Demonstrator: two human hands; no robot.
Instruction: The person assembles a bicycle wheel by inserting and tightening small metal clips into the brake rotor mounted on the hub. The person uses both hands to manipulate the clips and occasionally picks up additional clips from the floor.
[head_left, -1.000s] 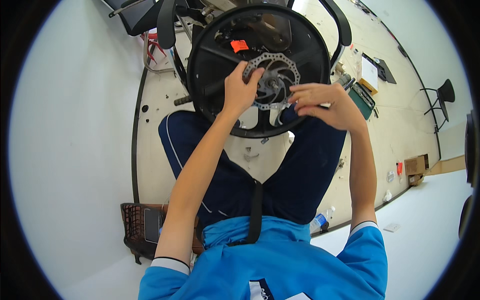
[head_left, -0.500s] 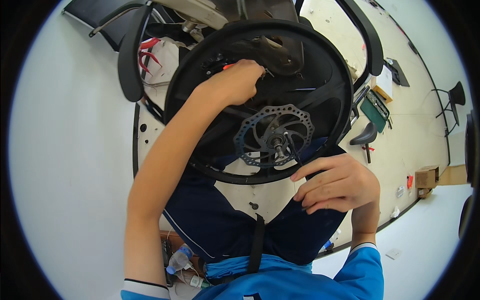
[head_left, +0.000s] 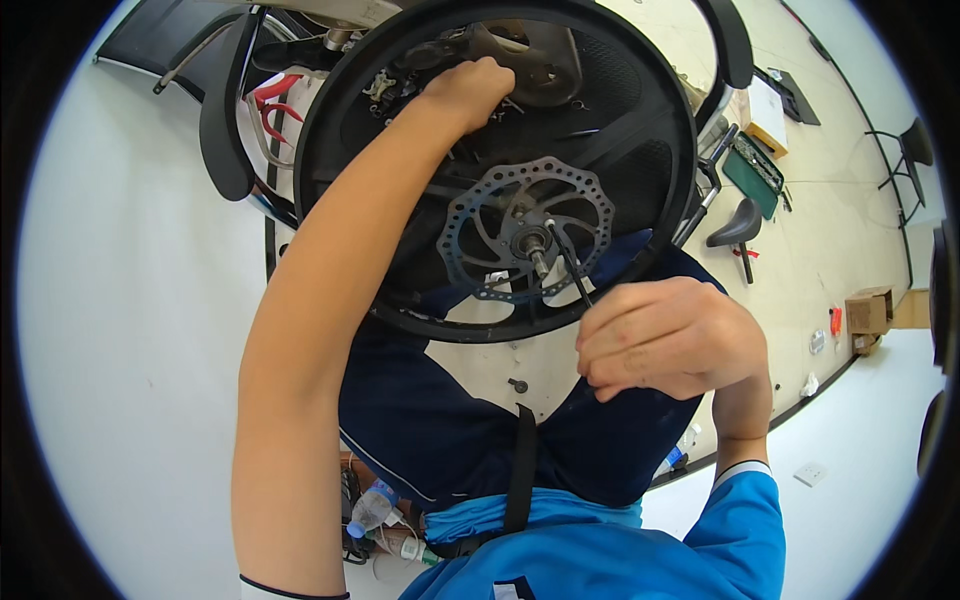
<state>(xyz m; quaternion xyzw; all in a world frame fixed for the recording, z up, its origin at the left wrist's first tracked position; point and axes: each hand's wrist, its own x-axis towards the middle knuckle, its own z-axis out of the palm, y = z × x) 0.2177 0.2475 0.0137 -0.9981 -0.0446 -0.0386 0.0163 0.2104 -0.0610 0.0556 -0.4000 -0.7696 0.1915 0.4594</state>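
A black spoked wheel [head_left: 682, 170] leans between my thighs and an office chair's seat. A perforated metal brake disc [head_left: 540, 171] is fixed around its hub axle [head_left: 538, 258]. My right hand [head_left: 680, 338], by the near right rim, is closed around a thin dark rod-like tool, apparently a hex key [head_left: 573, 265]; its far end meets the disc close to the hub. My left arm crosses the wheel, and the left hand [head_left: 474, 92] is curled at the seat's far part. What its fingers hold, if anything, is hidden. A small screw [head_left: 513, 105] lies beside it.
Small metal parts [head_left: 380, 86] lie left of my left hand. Red-handled pliers [head_left: 272, 100] are beyond the black armrest [head_left: 228, 120]. To the right are a green tool case [head_left: 752, 170], a bicycle saddle [head_left: 736, 224] and a cardboard box [head_left: 868, 310]. Plastic bottles [head_left: 372, 507] stand lower left.
My left hand has reached farther away over the seat. The right hand's spread fingers have closed around the tool. The whole view has shifted, with the wheel now higher and farther left.
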